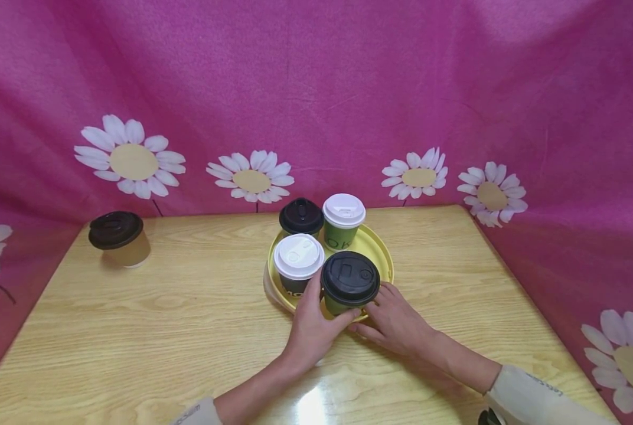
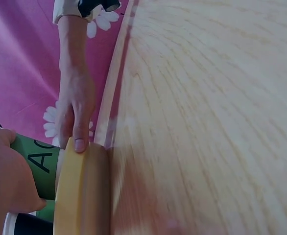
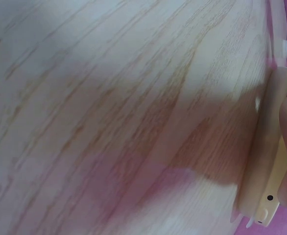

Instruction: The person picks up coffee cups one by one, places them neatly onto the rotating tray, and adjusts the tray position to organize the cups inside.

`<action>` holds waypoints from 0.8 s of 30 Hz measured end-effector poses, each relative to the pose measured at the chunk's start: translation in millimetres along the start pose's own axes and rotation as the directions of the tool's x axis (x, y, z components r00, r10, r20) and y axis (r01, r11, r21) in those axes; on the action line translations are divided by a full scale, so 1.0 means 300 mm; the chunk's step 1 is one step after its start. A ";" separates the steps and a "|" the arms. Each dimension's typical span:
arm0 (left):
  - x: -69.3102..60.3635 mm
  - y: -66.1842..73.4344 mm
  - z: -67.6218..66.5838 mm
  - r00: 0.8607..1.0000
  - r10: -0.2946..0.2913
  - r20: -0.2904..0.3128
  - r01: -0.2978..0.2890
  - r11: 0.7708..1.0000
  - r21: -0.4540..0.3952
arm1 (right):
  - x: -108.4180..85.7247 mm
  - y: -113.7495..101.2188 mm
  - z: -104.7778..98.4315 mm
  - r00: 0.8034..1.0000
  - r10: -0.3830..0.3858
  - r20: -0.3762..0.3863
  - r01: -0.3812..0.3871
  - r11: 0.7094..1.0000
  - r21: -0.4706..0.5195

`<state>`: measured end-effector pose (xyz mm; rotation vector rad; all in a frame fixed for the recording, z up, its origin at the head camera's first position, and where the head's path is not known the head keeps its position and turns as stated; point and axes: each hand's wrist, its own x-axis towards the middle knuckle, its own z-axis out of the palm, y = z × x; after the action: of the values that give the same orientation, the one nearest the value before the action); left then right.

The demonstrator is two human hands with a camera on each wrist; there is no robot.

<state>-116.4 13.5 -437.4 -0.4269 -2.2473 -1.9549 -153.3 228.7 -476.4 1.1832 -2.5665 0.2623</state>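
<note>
Curling round the black-lidded green cup (image 1: 351,279) at the near side of the yellow tray (image 1: 377,251), the left hand (image 1: 308,333) has a cup-wide grip, seemingly to steady it, while the right hand (image 1: 401,324) pinches the tray's rim, likely against sliding.

front black-lidded cup (image 1: 351,276) partly hidden by left hand (image 1: 312,329), sleeves (image 1: 534,396) cut off
</note>
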 end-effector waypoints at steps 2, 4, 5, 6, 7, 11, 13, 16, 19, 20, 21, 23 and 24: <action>-0.001 -0.004 0.003 1.000 -0.003 -0.002 0.003 1.000 0.014 | -0.001 -0.001 0.000 1.000 0.004 0.001 -0.004 1.000 0.000; -0.002 -0.008 0.006 1.000 -0.015 -0.002 0.015 1.000 0.026 | -0.001 -0.001 0.001 1.000 0.008 0.002 -0.008 1.000 0.000; -0.002 -0.010 0.007 1.000 -0.022 -0.002 0.022 0.999 0.033 | -0.001 -0.002 0.001 1.000 0.011 0.004 -0.011 1.000 0.000; -0.002 -0.011 0.008 1.000 -0.024 -0.001 0.024 0.999 0.038 | -0.001 -0.002 0.000 1.000 0.015 0.005 -0.015 1.000 -0.001; -0.002 -0.012 0.008 1.000 -0.027 -0.002 0.027 0.999 0.044 | -0.001 -0.003 0.000 1.000 0.018 0.006 -0.018 1.000 -0.001; -0.001 -0.017 0.011 1.000 -0.029 -0.013 0.029 0.997 0.065 | 0.001 -0.005 -0.003 1.000 0.027 0.007 -0.027 1.000 0.002; -0.003 -0.020 0.011 0.999 -0.029 -0.019 0.030 0.997 0.076 | 0.002 -0.006 -0.004 1.000 0.028 0.006 -0.028 1.000 0.002; -0.007 -0.025 0.013 0.999 -0.026 -0.025 0.029 0.996 0.089 | 0.001 -0.006 -0.004 1.000 0.023 0.003 -0.023 1.000 -0.004; -0.009 -0.027 0.014 0.999 -0.023 -0.029 0.026 0.995 0.101 | 0.001 -0.004 -0.001 1.000 0.022 -0.004 -0.022 1.000 -0.002; -0.010 -0.027 0.014 0.999 -0.024 -0.031 0.027 0.994 0.104 | 0.001 -0.004 -0.001 1.000 0.023 -0.005 -0.023 1.000 0.001; -0.010 -0.026 0.014 0.999 -0.025 -0.034 0.028 0.994 0.110 | 0.001 -0.004 0.000 1.000 0.024 -0.006 -0.024 1.000 0.002; -0.010 -0.027 0.016 0.999 -0.026 -0.041 0.030 0.992 0.120 | 0.000 -0.004 0.001 1.000 0.027 -0.005 -0.027 1.000 0.006; -0.012 -0.028 0.017 0.999 -0.024 -0.046 0.030 0.991 0.127 | -0.001 -0.005 0.001 1.000 0.026 -0.003 -0.026 1.000 0.005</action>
<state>-115.1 17.1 -447.0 -0.3360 -2.3446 -1.8007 -152.2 227.9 -476.8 1.1511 -2.5812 0.2765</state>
